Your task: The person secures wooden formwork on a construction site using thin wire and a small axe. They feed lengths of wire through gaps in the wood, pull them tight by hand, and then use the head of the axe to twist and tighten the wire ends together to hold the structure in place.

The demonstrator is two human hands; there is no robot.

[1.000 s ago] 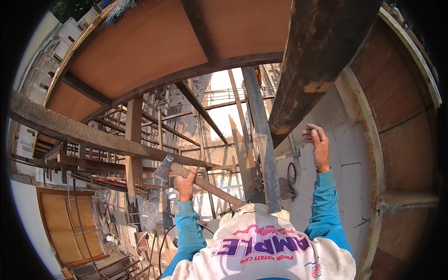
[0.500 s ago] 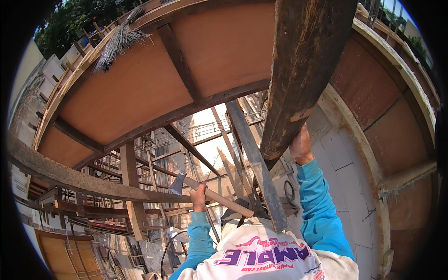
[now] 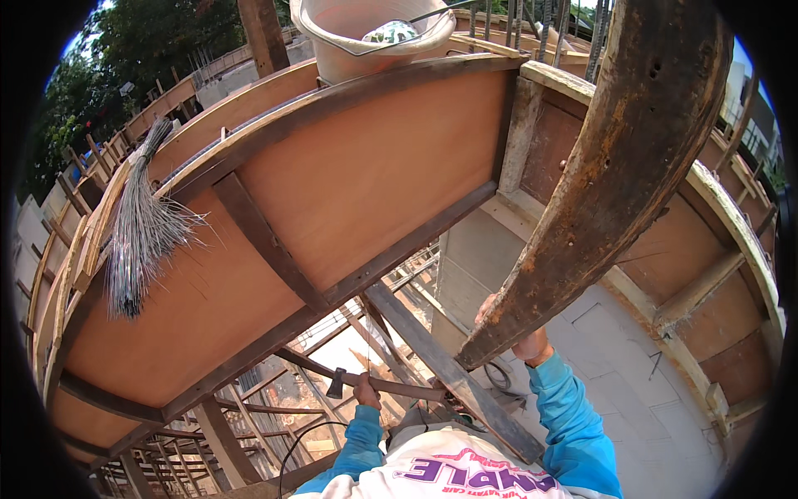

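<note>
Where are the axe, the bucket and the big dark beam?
Axe (image 3: pixel 406 387): head view, on its handle.
Bucket (image 3: pixel 357 69): head view, on its outer wall.
Beam (image 3: pixel 611 170): head view, around its middle.

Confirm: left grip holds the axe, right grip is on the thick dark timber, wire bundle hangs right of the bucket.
No: the wire bundle hangs left of the bucket, as the head view shows. The left grip holds the axe, and the right grip is on the thick dark timber.

Bright daylight; ground (image 3: pixel 353 355) below glaring pale; panels (image 3: pixel 391 175) bowed by fisheye; corners black.
</note>
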